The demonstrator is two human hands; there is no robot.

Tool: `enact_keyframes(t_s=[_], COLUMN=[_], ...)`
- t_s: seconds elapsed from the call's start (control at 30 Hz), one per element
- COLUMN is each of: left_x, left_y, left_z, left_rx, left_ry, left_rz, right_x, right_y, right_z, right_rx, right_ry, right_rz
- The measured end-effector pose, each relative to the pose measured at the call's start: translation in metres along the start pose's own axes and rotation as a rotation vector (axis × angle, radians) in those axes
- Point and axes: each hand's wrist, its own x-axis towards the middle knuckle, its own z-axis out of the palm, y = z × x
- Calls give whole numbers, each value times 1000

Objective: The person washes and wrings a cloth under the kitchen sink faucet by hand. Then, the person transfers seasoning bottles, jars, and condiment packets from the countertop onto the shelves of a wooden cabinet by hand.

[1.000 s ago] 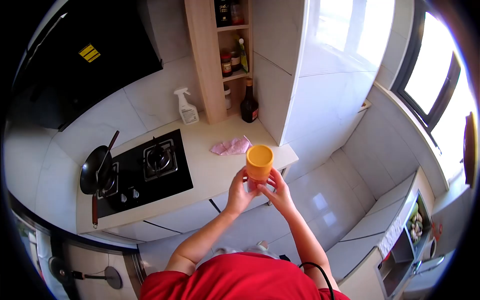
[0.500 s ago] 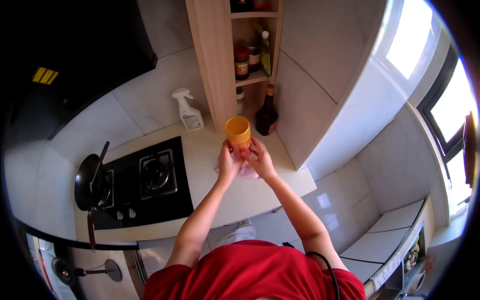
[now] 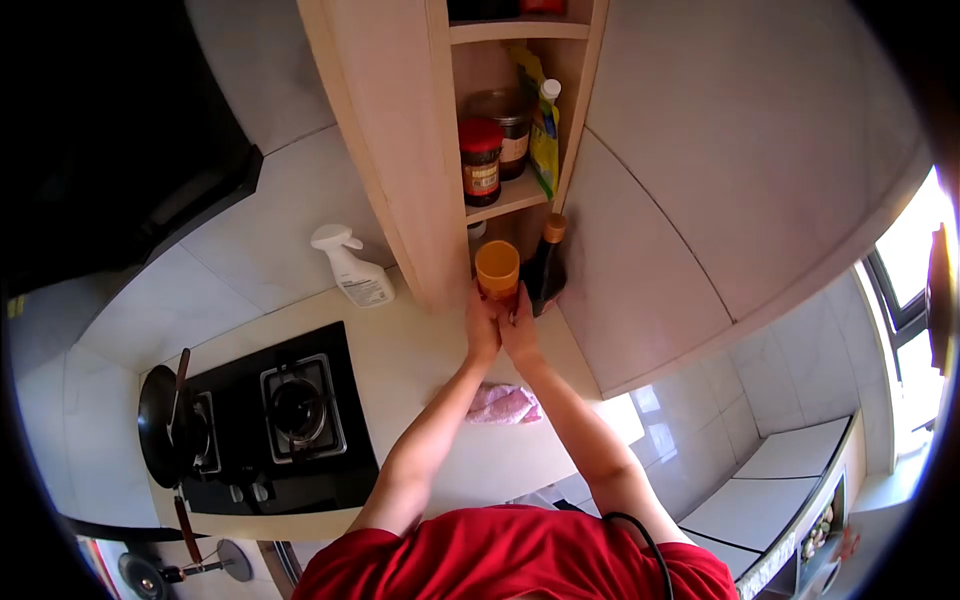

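Observation:
Both my hands are wrapped round a canister with a yellow-orange top (image 3: 497,265), its lower part hidden by my fingers. My left hand (image 3: 484,325) grips its left side and my right hand (image 3: 518,322) its right side. The canister is at the opening of the lowest shelf compartment, just left of a dark sauce bottle (image 3: 546,268) with an orange-brown cap. Behind it, a small pale jar (image 3: 477,230) is partly hidden. A pink cloth (image 3: 503,404) lies on the counter below my wrists.
Higher on the wooden shelf (image 3: 505,207) stand a red-lidded jar (image 3: 481,160), a dark jar (image 3: 512,130) and a yellow-green pouch (image 3: 546,150). A white spray bottle (image 3: 352,268) is left of the shelf. Further left, a wok (image 3: 160,425) sits on the gas stove (image 3: 240,385).
My hands have carried the canister forward into the lowest shelf opening, away from above the pink cloth. The view has shifted closer to the shelf.

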Motion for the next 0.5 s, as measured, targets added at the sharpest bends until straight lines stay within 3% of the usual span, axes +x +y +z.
enact_keyframes(t_s=[0.07,0.23,0.3,0.4,0.47,0.5], left_x=[6,9,11,19,24,25], left_y=[-5,-3,-6,-3,-4,-4], left_z=[1,3,3,6,10,11], left_rx=[-151,196,220,263,285,261], left_ry=[20,40,29,23,29,9], left_rz=[-93,86,55,26,22,-13], right_x=[3,9,5,6,11,17], right_y=[-5,-2,1,-12,-29,-32], right_z=[5,3,-7,-30,-43,-46], right_rx=[29,185,240,142,-271,-272], right_ry=[13,6,7,-6,270,270], right_rz=[-16,8,-3,53,-200,-197])
